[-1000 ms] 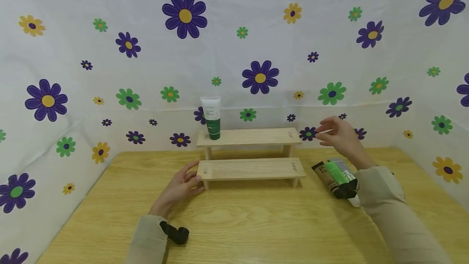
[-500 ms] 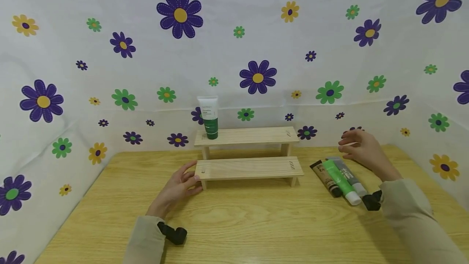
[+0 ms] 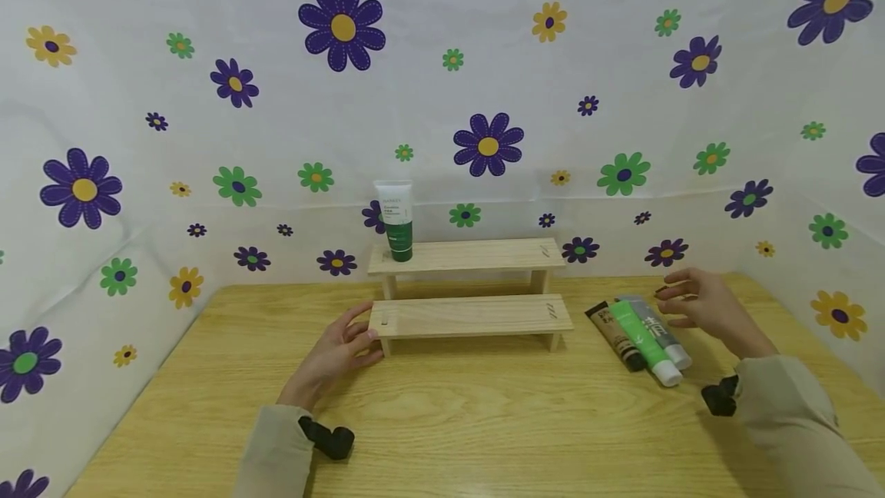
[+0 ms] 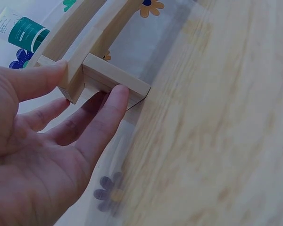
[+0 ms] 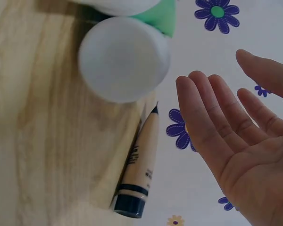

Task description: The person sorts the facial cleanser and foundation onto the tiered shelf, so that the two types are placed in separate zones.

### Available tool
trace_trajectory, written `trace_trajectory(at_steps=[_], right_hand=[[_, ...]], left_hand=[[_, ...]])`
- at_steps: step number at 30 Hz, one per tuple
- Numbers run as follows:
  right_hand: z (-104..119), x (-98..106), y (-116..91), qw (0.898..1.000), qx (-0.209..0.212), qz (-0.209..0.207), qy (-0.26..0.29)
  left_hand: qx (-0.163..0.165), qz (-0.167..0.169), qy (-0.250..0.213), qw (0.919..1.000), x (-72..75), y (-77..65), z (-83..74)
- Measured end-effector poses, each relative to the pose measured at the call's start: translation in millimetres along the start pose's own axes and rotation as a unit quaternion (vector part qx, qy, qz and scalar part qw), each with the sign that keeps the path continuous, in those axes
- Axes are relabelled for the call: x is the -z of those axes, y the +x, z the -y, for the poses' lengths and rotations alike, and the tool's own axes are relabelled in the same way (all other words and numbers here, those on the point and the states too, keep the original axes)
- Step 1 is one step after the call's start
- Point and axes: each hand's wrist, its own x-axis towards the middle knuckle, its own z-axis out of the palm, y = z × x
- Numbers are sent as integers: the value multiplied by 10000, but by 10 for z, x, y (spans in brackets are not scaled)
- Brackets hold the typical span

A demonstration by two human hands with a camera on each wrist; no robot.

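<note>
My left hand (image 3: 332, 352) holds the left end of the lower board of a two-step wooden shelf (image 3: 470, 317). In the left wrist view, its thumb lies on the board's end and a finger touches the leg (image 4: 115, 77). Upright on the upper board's left end stands a white-and-green squeeze tube (image 3: 396, 225). My right hand (image 3: 712, 313) hovers with loosely bent fingers and nothing in them, just right of three tubes lying side by side: brown with a black cap (image 3: 615, 336), green with a white cap (image 3: 644, 340) and grey with a white cap (image 3: 653, 325).
The shelf and tubes are on a wood-grain table (image 3: 442, 421). Behind it and along both sides hangs a white cloth (image 3: 415, 98) printed with flowers. A black wrist camera (image 3: 720, 396) sits beside the right sleeve; another (image 3: 330, 439) is on the left wrist.
My right hand has moved right and down from beside the upper board, past the tubes, uncovering them. The left hand stays at the shelf; the standing tube has not moved.
</note>
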Motion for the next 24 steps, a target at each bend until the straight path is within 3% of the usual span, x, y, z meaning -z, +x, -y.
trace_trajectory(at_steps=[5,14,24], right_hand=[[-103,8,-13,9998,-134,138,21],[-222,-28,-30,9974,-311,473,-441],[-231,-42,40,9871,-695,1014,-1028]], left_hand=[[9,-10,-3,10000,3,1,5],[153,64,-170,9997,17,2,23],[55,31,-108,9999,27,18,36]])
